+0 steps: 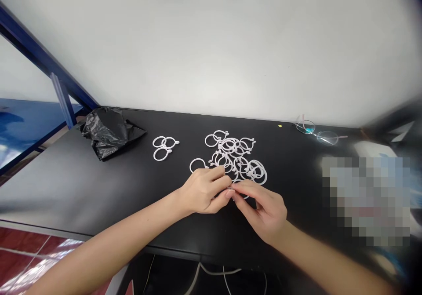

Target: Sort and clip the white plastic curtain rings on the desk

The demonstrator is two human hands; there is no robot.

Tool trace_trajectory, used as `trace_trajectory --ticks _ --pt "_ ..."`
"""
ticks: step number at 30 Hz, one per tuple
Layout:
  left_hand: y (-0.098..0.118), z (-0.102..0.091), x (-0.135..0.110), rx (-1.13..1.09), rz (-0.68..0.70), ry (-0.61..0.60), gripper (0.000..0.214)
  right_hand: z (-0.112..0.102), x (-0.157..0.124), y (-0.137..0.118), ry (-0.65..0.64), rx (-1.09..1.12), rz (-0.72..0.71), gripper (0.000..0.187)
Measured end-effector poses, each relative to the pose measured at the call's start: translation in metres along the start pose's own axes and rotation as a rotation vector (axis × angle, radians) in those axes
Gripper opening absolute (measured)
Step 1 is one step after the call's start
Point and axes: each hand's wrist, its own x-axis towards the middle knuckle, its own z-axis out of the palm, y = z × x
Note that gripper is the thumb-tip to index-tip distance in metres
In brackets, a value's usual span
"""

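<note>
A: Where's the ring?
B: In the fingers, near the front edge. A small white bit (230, 188) shows, prob. part of a ring; the rest is hidden, so can't tell how it's turned.
A: State of the fingers?
B: Left hand (211, 189): thumb & index pinched on it. Right hand (262, 207): thumb & index pinched on the same spot from the other side. Tips meet, prob. b/c the bit's too small for a full grip; two pinches would steady it.
A: Around them?
B: Pile of white rings (237, 146) just beyond the hands, overlapping, w/ a lone ring (198, 159) just left. Prob. there for easy reach.
A: Others?
B: Three white rings (164, 142) farther left, touching each other, well apart from the pile. Maybe a separate group, so they don't mix.
A: Further out?
B: Black plastic bag (110, 130) crumpled at the far left, maybe pushed there for elbow room. Glasses (310, 131) by the wall (231, 44), far right, prob. out of harm's way. Blurred-out item (365, 198) nearer on the right, can't ID. All on the black surface (132, 176).
</note>
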Motion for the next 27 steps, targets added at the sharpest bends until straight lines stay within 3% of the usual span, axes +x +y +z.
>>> trace_trajectory --ticks 8,15,18,20,22,27 --pt "0.002 -0.002 0.001 0.001 0.054 0.037 0.045 -0.001 -0.002 0.000 -0.043 0.089 0.014 0.026" --pt "-0.001 -0.003 0.001 0.041 0.062 -0.030 0.046 -0.002 -0.004 0.006 -0.058 0.081 0.049 0.024" --pt "-0.019 -0.018 0.005 0.157 -0.019 -0.098 0.043 -0.004 -0.003 0.009 -0.061 0.049 0.081 0.033" --pt "-0.038 -0.032 0.005 0.279 -0.206 -0.102 0.035 -0.004 -0.002 0.009 -0.072 0.017 0.084 0.038" --pt "-0.061 -0.046 0.000 0.382 -0.315 -0.184 0.034 -0.004 -0.002 0.007 -0.090 -0.002 0.067 0.036" --pt "-0.103 -0.058 -0.028 0.483 -0.321 -0.332 0.034 -0.003 -0.004 0.004 -0.120 -0.002 0.041 0.030"
